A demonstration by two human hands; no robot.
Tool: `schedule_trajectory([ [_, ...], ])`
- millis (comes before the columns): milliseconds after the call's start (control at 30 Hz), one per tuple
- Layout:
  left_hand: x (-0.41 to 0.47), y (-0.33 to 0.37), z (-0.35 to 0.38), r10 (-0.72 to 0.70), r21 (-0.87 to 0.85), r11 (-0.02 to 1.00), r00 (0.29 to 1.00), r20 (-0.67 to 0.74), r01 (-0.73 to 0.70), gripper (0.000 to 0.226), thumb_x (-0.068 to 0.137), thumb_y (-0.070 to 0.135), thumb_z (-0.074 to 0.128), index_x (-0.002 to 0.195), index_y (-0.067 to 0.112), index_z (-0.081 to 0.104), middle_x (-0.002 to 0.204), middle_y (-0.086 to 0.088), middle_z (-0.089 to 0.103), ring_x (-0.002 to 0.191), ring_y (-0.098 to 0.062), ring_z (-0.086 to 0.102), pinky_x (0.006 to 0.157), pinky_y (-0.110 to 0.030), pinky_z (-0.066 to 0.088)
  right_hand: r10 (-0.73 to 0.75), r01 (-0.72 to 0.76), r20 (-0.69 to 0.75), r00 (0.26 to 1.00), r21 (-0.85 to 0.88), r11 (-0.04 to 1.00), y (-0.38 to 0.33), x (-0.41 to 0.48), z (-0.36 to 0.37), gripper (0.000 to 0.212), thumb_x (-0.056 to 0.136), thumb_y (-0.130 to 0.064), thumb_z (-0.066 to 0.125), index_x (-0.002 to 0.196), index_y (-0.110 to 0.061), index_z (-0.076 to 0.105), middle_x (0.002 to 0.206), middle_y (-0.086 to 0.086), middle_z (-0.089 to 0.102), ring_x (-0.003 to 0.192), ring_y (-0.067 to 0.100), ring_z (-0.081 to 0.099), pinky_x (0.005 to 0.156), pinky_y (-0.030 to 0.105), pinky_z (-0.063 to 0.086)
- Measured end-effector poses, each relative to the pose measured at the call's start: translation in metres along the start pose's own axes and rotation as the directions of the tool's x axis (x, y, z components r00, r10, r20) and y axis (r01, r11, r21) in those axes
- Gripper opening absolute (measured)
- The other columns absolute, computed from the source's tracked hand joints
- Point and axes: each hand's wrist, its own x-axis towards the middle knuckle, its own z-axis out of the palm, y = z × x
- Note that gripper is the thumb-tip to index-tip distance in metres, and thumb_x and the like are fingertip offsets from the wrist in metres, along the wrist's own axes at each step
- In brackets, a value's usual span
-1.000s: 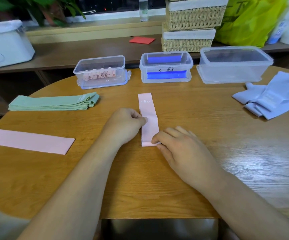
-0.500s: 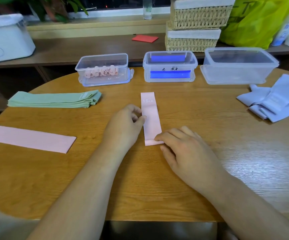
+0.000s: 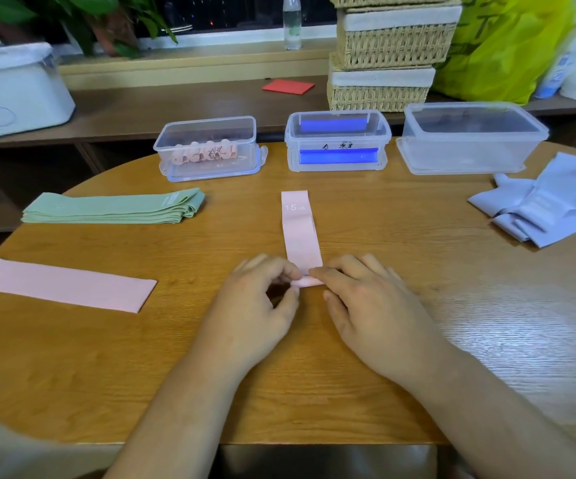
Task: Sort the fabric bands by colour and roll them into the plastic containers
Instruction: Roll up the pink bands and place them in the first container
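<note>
Pinching from both sides, the left hand (image 3: 255, 305) and right hand (image 3: 366, 305) grip the near end of a flat, matte pink band (image 3: 300, 236), which is curled into a small tight roll. The left thumb and forefinger are bent round the roll's end. The right forefinger lies over it with the thumb below and the other fingers loosely spread. The band's straight strip, printed "15 LB", runs away from the hands across the grained wooden table (image 3: 314, 392).

Beyond the band stand three clear rectangular plastic tubs. The left tub (image 3: 245, 133) holds pink rolls (image 3: 203, 153). Left of the band lie folded green bands (image 3: 113, 209) and another flat pink strip (image 3: 62, 285). Right of it lie crumpled lavender bands (image 3: 549, 205).
</note>
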Motion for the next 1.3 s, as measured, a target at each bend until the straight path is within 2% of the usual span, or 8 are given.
schedule_trajectory([
  [267, 0.003, -0.001, 0.0, -0.067, -0.048, 0.997, 0.998, 0.022, 0.068, 0.027, 0.091, 0.012, 0.076, 0.104, 0.035, 0.07, 0.097, 0.019, 0.066, 0.1, -0.005, 0.062, 0.084, -0.01, 0.044, 0.026, -0.025, -0.008, 1.0, 0.081, 0.996, 0.007, 0.011, 0.0, 0.025, 0.104, -0.033, 0.06, 0.127, -0.039, 0.066, 0.114, -0.019, 0.058, 0.101, 0.011, 0.051, 0.082, 0.041, 0.05],
  [467, -0.002, 0.003, -0.008, -0.122, -0.178, 0.976, 0.991, 0.046, 0.128, 0.031, 0.095, 0.007, 0.065, 0.104, 0.036, 0.068, 0.095, 0.019, 0.071, 0.099, -0.004, 0.067, 0.085, -0.026, 0.05, 0.011, -0.01, -0.003, 1.0, 0.233, 0.972, 0.005, -0.009, -0.012, 0.013, 0.102, -0.034, 0.062, 0.112, -0.04, 0.054, 0.103, -0.024, 0.059, 0.098, 0.003, 0.051, 0.08, 0.035, 0.049],
  [533, -0.004, 0.004, -0.009, -0.098, -0.164, 0.981, 0.994, 0.052, 0.105, 0.033, 0.093, 0.005, 0.064, 0.103, 0.036, 0.068, 0.096, 0.018, 0.07, 0.101, -0.006, 0.066, 0.086, -0.026, 0.05, -0.008, 0.006, 0.008, 1.0, 0.199, 0.98, 0.005, -0.012, -0.013, 0.009, 0.103, -0.036, 0.061, 0.11, -0.041, 0.056, 0.103, -0.025, 0.058, 0.098, 0.002, 0.049, 0.08, 0.031, 0.047],
  [667, -0.006, 0.005, -0.009, 0.02, -0.051, 0.999, 0.998, 0.066, -0.017, 0.032, 0.088, 0.005, 0.062, 0.098, 0.035, 0.068, 0.099, 0.018, 0.064, 0.102, -0.01, 0.062, 0.086, -0.026, 0.048, -0.015, 0.014, 0.003, 1.0, 0.181, 0.983, 0.006, -0.009, -0.009, 0.007, 0.104, -0.036, 0.06, 0.111, -0.039, 0.06, 0.104, -0.023, 0.058, 0.098, 0.007, 0.05, 0.082, 0.035, 0.049],
  [833, -0.007, 0.003, -0.01, 0.025, 0.048, 0.998, 0.992, 0.126, -0.031, 0.028, 0.083, 0.023, 0.057, 0.105, 0.037, 0.067, 0.104, 0.023, 0.06, 0.109, -0.007, 0.056, 0.094, -0.027, 0.046, -0.013, 0.013, 0.002, 1.0, 0.221, 0.975, 0.008, -0.01, -0.009, 0.008, 0.102, -0.036, 0.061, 0.11, -0.04, 0.061, 0.102, -0.023, 0.058, 0.098, 0.007, 0.051, 0.083, 0.037, 0.051],
  [933, -0.009, 0.001, -0.011, 0.037, 0.064, 0.997, 0.987, 0.158, -0.047, 0.017, 0.089, 0.029, 0.065, 0.103, 0.038, 0.068, 0.104, 0.024, 0.059, 0.11, -0.007, 0.055, 0.093, -0.024, 0.044, -0.03, 0.028, 0.009, 0.999, 0.228, 0.973, 0.008, -0.01, -0.012, 0.009, 0.102, -0.037, 0.062, 0.11, -0.04, 0.061, 0.101, -0.024, 0.058, 0.097, 0.005, 0.051, 0.082, 0.037, 0.051],
  [1067, -0.012, 0.002, -0.011, 0.06, 0.078, 0.994, 0.987, 0.149, -0.072, 0.01, 0.089, 0.042, 0.066, 0.097, 0.038, 0.065, 0.099, 0.022, 0.061, 0.105, -0.006, 0.055, 0.09, -0.032, 0.047, -0.06, 0.052, 0.027, 0.998, 0.231, 0.971, 0.008, -0.012, -0.015, 0.011, 0.101, -0.039, 0.061, 0.112, -0.041, 0.061, 0.102, -0.025, 0.057, 0.098, 0.002, 0.05, 0.082, 0.035, 0.049],
  [1300, -0.013, 0.006, -0.014, 0.027, 0.081, 0.996, 0.986, 0.164, -0.04, 0.017, 0.088, 0.031, 0.077, 0.094, 0.036, 0.061, 0.104, 0.025, 0.059, 0.106, -0.006, 0.055, 0.091, -0.036, 0.047, -0.066, 0.055, 0.03, 0.997, 0.266, 0.962, 0.008, -0.013, -0.016, 0.015, 0.097, -0.036, 0.067, 0.11, -0.043, 0.063, 0.101, -0.025, 0.057, 0.097, 0.004, 0.051, 0.083, 0.034, 0.048],
])
